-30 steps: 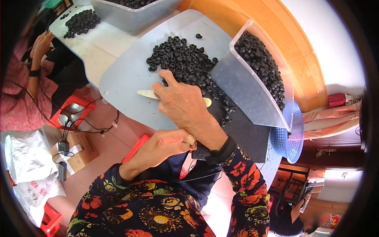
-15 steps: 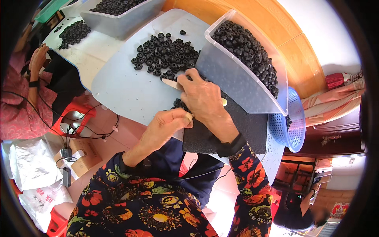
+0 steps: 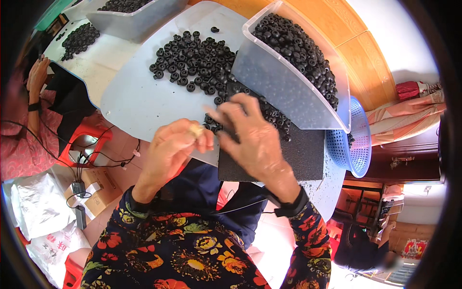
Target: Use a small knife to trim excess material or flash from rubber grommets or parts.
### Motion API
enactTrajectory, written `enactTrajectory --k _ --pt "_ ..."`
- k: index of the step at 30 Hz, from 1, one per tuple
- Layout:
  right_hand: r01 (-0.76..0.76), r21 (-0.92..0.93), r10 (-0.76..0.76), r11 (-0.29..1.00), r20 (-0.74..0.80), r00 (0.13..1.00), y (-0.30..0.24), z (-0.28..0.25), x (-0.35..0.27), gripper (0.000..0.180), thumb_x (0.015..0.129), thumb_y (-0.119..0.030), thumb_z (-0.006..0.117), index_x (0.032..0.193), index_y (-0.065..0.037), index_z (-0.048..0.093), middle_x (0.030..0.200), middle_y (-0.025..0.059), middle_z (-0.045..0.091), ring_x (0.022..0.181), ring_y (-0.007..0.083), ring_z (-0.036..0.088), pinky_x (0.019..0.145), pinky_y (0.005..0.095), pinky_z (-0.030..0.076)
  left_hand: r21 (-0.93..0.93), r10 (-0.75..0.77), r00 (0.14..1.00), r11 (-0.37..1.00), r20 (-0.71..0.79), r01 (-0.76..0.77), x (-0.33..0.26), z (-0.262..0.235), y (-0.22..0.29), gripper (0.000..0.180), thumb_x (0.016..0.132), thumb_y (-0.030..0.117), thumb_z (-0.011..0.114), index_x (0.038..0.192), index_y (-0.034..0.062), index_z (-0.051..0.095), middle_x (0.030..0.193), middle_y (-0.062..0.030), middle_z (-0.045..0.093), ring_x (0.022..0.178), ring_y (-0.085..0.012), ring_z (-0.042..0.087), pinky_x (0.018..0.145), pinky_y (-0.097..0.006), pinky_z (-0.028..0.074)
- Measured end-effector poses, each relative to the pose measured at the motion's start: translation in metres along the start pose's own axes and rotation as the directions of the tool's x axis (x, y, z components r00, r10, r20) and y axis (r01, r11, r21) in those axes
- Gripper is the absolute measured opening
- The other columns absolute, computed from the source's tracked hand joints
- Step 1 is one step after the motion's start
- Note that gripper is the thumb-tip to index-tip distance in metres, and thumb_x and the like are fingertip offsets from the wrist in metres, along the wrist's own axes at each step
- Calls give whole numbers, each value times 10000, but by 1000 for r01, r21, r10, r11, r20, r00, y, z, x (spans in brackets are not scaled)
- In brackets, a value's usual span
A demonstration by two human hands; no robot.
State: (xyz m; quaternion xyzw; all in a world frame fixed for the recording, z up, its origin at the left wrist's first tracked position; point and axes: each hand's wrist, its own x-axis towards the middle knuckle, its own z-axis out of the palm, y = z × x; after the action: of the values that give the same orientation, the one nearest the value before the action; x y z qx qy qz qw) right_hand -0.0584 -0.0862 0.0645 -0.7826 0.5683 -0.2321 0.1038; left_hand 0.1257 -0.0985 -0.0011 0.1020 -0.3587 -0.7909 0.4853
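Note:
My left hand [image 3: 171,147] is raised at the near edge of the table, its fingers closed in a pinch. A pale yellowish patch shows at the fingertips; whatever they grip is hidden. To its right, my right hand [image 3: 257,144] hangs over a black mat [image 3: 298,154], smeared by motion. A faint pale streak at its fingers looks like the small knife's blade, too blurred to make out clearly. Beyond both hands spreads a pile of small black ring-shaped parts [image 3: 192,60] on the pale blue table [image 3: 130,91]. More black parts [image 3: 279,120] lie on the mat.
A clear plastic bin [image 3: 288,91] full of black parts stands at the right, beside a blue perforated basket [image 3: 358,144]. Another bin [image 3: 130,24] and a smaller pile [image 3: 81,41] are at the far left, near a seated person [image 3: 33,120]. Cables and a box [image 3: 98,192] lie below left.
My left hand has moved left and up, away from the right hand. My right hand has shifted slightly right and nearer, uncovering black parts on the mat. The whole view has shifted slightly.

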Motion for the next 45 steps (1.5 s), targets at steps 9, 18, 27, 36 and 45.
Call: enactTrajectory --k 9,18,27,36,45 --pt "125 -97 -115 987 111 987 0 40 16 308 711 -96 670 984 -107 530 1112 139 473 623 283 641 538 385 525 73 29 983 997 -180 -16 -22 -14 16 161 875 118 477 843 -13 565 768 -92 560 885 -245 526 834 -361 411" --pt "92 -359 -54 929 114 992 14 43 46 211 726 -66 651 885 -68 512 1004 121 481 630 269 647 525 365 519 220 -81 978 968 -194 124 -6 -2 5 165 897 90 492 913 -32 603 831 -71 611 821 -148 559 783 -294 436" --pt "-62 -231 63 971 -5 998 27 32 33 157 743 -40 588 893 -61 545 971 123 524 744 374 599 656 457 506 256 44 983 967 -178 3 6 2 -6 152 908 96 512 926 -18 611 811 -62 604 825 -139 555 799 -292 432" --pt "-24 -115 14 993 -80 997 20 13 7 199 776 -111 621 961 -90 551 1094 113 483 695 338 621 580 420 534 144 156 971 981 -182 -131 -13 -16 5 153 897 70 478 941 -11 600 857 -82 575 896 -194 525 851 -335 402" --pt "-8 -291 53 957 147 988 -11 43 20 444 754 -159 676 1140 -97 466 1058 161 475 574 286 648 494 365 526 231 135 946 971 -295 -66 -11 -6 5 154 893 60 479 941 -17 603 909 -80 585 873 -160 521 821 -291 409"
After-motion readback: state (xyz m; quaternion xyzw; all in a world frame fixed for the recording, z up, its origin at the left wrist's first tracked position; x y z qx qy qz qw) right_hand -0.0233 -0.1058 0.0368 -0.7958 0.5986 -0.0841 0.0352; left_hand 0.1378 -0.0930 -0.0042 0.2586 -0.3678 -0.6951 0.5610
